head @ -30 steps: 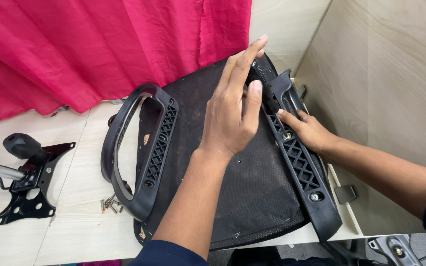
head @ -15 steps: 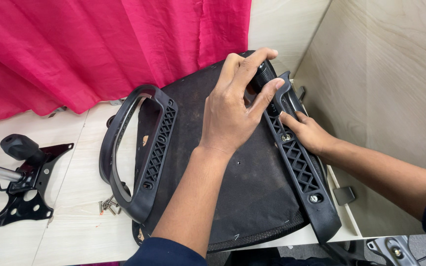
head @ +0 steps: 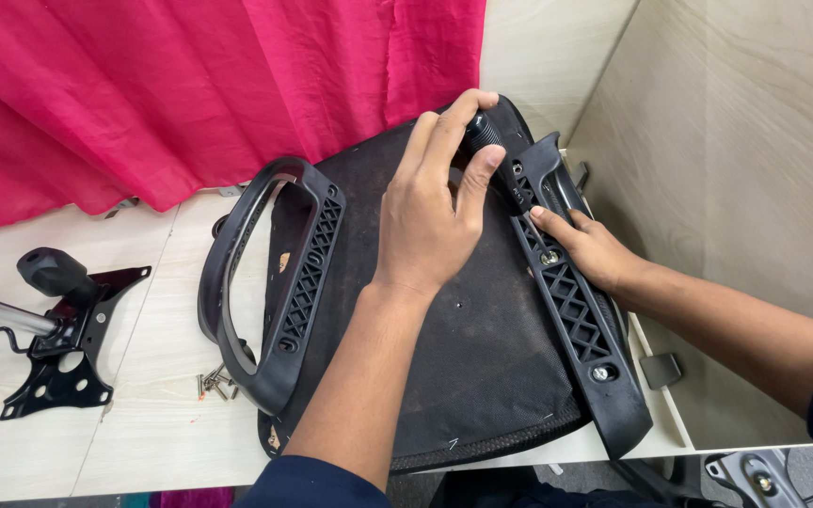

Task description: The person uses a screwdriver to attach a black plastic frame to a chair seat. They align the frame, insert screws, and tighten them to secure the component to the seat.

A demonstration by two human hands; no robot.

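An upturned black office chair seat (head: 482, 362) lies on a pale wooden table. A black plastic armrest (head: 279, 287) sits on its left side, and another armrest bracket (head: 581, 315) with a lattice pattern runs along its right side. My left hand (head: 435, 207) grips a black tool handle (head: 484, 134) at the far end of the right bracket. My right hand (head: 590, 246) rests flat on that bracket, with its fingers beside a bolt (head: 549, 256).
A black metal chair mechanism (head: 58, 325) with a lever lies at the left. Several loose screws (head: 215, 383) lie near the left armrest. A pink cloth (head: 209, 85) hangs behind. A wooden partition (head: 745, 160) stands on the right.
My left hand went from flat with fingers stretched out to curled around the black tool handle. My right hand slid slightly towards the bolt.
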